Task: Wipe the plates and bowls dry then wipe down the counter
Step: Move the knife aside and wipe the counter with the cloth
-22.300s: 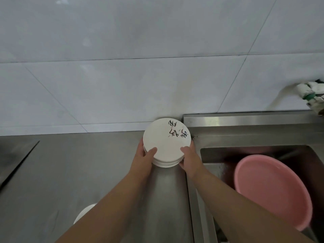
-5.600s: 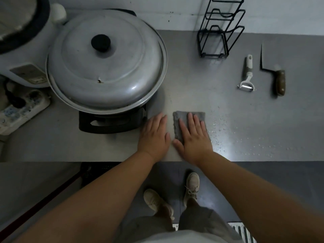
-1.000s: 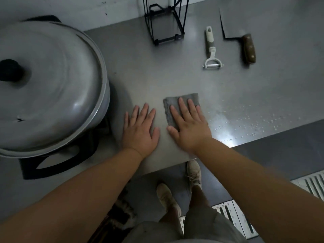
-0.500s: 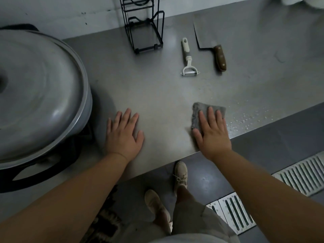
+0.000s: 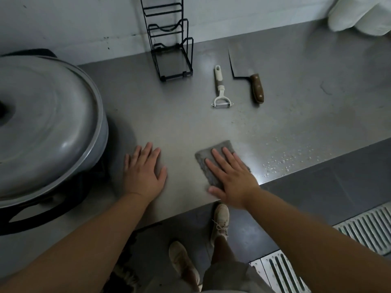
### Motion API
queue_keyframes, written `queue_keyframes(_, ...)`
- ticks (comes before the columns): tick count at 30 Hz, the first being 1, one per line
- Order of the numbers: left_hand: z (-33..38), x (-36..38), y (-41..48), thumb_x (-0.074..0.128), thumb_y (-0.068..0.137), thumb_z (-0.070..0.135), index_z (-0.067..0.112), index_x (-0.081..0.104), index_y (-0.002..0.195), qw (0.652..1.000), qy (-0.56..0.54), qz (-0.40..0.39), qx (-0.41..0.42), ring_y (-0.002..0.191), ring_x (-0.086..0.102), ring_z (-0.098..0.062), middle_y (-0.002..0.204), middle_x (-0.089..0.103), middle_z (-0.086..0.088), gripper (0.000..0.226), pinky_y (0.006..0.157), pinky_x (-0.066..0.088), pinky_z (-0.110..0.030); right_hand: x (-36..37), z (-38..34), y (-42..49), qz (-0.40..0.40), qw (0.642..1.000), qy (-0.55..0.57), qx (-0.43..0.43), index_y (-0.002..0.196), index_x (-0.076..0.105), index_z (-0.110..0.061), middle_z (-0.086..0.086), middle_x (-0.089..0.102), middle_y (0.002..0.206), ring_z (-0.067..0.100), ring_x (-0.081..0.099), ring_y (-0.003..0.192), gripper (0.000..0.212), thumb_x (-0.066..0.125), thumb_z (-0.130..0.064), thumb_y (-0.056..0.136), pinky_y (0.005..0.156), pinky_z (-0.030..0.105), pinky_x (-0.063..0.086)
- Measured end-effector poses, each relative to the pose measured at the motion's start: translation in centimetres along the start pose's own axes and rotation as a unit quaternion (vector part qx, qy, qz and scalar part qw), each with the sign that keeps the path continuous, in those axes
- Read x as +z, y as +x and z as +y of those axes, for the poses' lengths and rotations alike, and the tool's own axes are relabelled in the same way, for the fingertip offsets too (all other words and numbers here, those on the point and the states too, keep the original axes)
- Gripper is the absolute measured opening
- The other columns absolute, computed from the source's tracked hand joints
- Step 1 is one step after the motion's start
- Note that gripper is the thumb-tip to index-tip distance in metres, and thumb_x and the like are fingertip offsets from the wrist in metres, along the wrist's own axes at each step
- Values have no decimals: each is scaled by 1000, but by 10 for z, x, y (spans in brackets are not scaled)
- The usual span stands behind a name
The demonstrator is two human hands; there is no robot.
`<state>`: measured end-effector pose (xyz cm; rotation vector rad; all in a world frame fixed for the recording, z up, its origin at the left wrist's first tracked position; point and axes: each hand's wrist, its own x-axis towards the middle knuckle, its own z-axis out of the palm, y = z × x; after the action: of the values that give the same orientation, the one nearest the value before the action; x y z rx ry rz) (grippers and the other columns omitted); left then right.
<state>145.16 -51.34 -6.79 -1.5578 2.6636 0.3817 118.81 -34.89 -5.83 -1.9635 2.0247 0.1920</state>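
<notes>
Counter [image 5: 179, 119]: flat brushed steel, dull sheen; water droplets [image 5: 285, 161] bead near its front edge on the right.
Cloth [image 5: 222, 144]: grey, nubbly, a rough rectangle lying flat near the counter's front edge.
Right hand [image 5: 232, 180]: fingers straight and spread, pressing the cloth down, nothing grasped.
Left hand [image 5: 143, 174]: flat on bare steel, apart from the cloth, fingers relaxed, holding nothing.

I am standing in a kitchen — a working one, by the look of it. The counter [image 5: 169, 123] in front of me is bare steel and runs along a pale wall [image 5: 74, 24]. On it lie a cleaver [image 5: 243, 66] and a peeler [image 5: 220, 87], beside a black wire rack [image 5: 173, 64]. A big lidded metal pot [image 5: 46, 123] sits at my left — and slatted drain grates [image 5: 366, 227] are set in the dark floor.
</notes>
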Motion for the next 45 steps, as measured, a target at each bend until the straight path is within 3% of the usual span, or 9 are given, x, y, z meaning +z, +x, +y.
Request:
queue_keyframes(6, 53, -3, 37, 36, 94, 52, 26, 47, 148, 997, -60, 39, -11, 152, 23, -29, 165, 33, -3, 61, 127, 12, -52, -30, 53, 47, 37, 949, 95, 298, 167, 0, -29, 8, -12, 174, 38, -13, 159, 88, 0, -75, 93, 129, 51, -7)
queue_keyframes(10, 87, 6, 57, 35, 101, 46, 29, 35, 157, 998, -42, 21, -39, 157, 15, -26, 170, 21, 1, 59, 128, 7, -50, -30, 17, 58, 12, 986, 71, 152, 165, -10, -26, 11, -22, 170, 40, -23, 155, 87, 8, -77, 96, 127, 55, -8)
queue_keyframes(13, 89, 9, 59, 31, 103, 44, 30, 32, 159, 998, -16, 23, -51, 157, 15, -25, 171, 20, 2, 57, 128, 10, -50, -20, 12, 59, -19, 998, 40, -43, 166, -1, -31, 5, -16, 173, 34, -24, 157, 86, 17, -79, 98, 128, 56, -2)
queue_keyframes(15, 87, 10, 60, 30, 102, 44, 29, 33, 159, 999, -8, 22, -49, 156, 17, -26, 170, 21, 1, 59, 127, 13, -50, -18, 34, 62, -8, 995, 29, -98, 166, 7, -35, 1, -8, 175, 30, -18, 159, 82, 17, -79, 98, 129, 53, -2)
queue_keyframes(23, 89, 13, 61, 36, 100, 48, 31, 31, 159, 998, 13, 11, -58, 157, 16, -24, 170, 20, 3, 62, 128, 11, -47, -32, 112, 69, 57, 991, 60, 110, 166, 10, -35, 2, -1, 175, 29, -11, 160, 77, 13, -74, 100, 130, 50, -1)
queue_keyframes(32, 91, 11, 60, 33, 101, 52, 29, 32, 159, 998, 32, -1, -59, 156, 19, -27, 170, 22, 0, 63, 128, 12, -50, -23, 96, 73, 70, 990, 52, 112, 167, 12, -26, 11, 0, 174, 36, -11, 159, 80, 18, -72, 102, 129, 55, 3)
queue_keyframes(38, 128, -9, 100, 47, 95, 49, 23, 54, 142, 994, -79, 61, -50, 133, 46, -31, 143, 51, -7, 54, 118, 32, -53, -22, 96, 73, 70, 989, 61, 116, 167, 11, -26, 10, 0, 174, 36, -12, 159, 80, 22, -71, 101, 129, 55, 2)
queue_keyframes(42, 189, -36, 174, 47, 98, 46, 31, 44, 148, 991, -122, 40, 31, 125, 51, -25, 142, 50, -4, 52, 104, 46, -45, -23, 95, 73, 61, 989, 61, 117, 167, 4, -30, 8, -8, 174, 33, -19, 158, 80, 19, -73, 102, 129, 54, -1)
queue_keyframes(45, 222, -44, 221, 43, 98, 54, 35, 36, 149, 997, -46, -7, 56, 114, 54, -29, 134, 48, -8, 55, 95, 48, -46, -23, 93, 73, 60, 989, 63, 123, 167, 4, -30, 7, -8, 174, 33, -19, 158, 79, 21, -72, 102, 129, 54, 0)
